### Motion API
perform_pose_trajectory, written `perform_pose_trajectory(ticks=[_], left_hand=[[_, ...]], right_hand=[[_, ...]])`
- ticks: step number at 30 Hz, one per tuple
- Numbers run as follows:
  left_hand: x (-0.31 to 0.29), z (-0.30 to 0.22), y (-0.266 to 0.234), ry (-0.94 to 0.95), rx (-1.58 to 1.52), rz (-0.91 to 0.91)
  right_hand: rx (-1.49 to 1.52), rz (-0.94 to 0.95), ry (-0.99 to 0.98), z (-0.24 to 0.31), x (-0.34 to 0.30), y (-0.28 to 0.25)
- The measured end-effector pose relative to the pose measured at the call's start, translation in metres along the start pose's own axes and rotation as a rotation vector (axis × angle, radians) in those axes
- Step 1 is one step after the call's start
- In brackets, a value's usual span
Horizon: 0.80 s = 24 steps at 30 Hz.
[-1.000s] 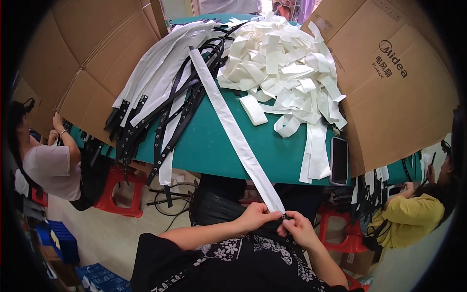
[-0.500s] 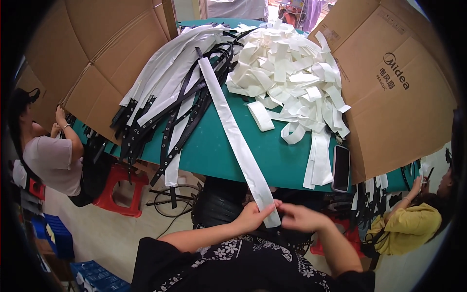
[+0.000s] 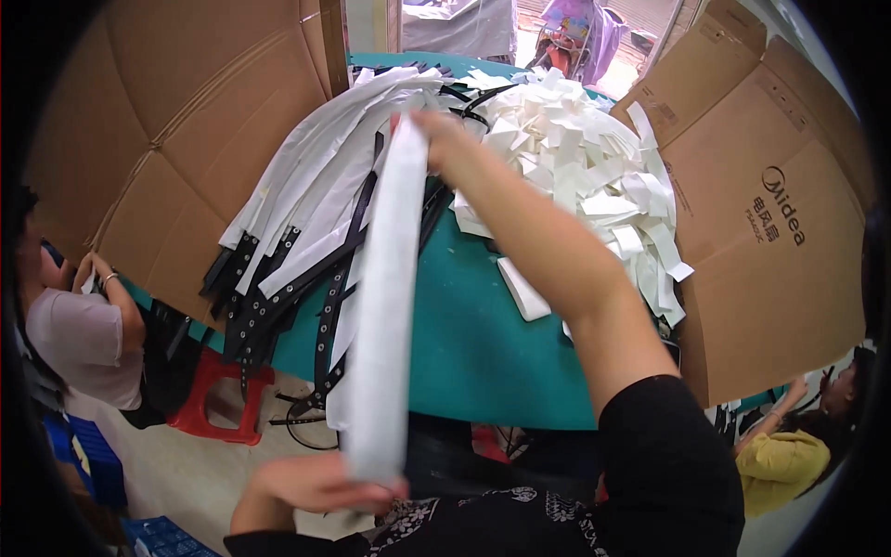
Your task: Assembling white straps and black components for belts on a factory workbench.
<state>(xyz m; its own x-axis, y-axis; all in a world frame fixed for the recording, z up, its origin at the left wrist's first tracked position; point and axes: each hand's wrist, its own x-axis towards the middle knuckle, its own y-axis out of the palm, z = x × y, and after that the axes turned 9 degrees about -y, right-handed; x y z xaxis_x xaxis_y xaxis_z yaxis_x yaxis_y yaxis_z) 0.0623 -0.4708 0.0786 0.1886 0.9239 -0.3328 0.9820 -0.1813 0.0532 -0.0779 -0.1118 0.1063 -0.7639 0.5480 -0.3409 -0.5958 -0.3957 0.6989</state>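
A long belt in a white sleeve [image 3: 382, 297] is held up lengthwise in front of me, blurred by motion. My left hand [image 3: 320, 481] is closed on its near end, low by my body. With my arm stretched over the table, my right hand [image 3: 434, 141] grips its far end. Beyond and to the left of it lie several black belts with metal eyelets [image 3: 263, 306], many partly covered by white sleeves [image 3: 306, 153]. A heap of loose white strips [image 3: 557, 139] fills the far right, past my right forearm. One folded white strip [image 3: 522, 290] lies near that forearm.
The green table [image 3: 483, 362] stands between two upright cardboard sheets, one left [image 3: 223, 84] and one right [image 3: 742, 223]. People sit at work beyond each sheet. A red stool [image 3: 218, 404] stands at the left, with blue boxes [image 3: 97, 459] on the floor.
My right hand has moved from the sleeved belt's near end to its far end. The belt has swung left and been raised off the table. My left hand has shifted left with the near end.
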Motion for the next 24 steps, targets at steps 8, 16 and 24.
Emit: perform_pose_trajectory(ticks=[8, 16, 24], left_hand=[[-0.036, 0.011, -0.161, -0.087, 0.123, -1.319], [0.005, 0.012, -0.398, -0.139, 0.549, -1.568], [0.096, -0.044, -0.275, -0.005, 1.307, -1.619]], right_hand=[[-0.717, 0.360, -0.656, 0.167, 0.139, 0.098], [-2.182, 0.514, -0.427, 0.186, 0.137, -0.006], [-2.676, 0.143, -0.188, 0.095, -0.020, -0.183]])
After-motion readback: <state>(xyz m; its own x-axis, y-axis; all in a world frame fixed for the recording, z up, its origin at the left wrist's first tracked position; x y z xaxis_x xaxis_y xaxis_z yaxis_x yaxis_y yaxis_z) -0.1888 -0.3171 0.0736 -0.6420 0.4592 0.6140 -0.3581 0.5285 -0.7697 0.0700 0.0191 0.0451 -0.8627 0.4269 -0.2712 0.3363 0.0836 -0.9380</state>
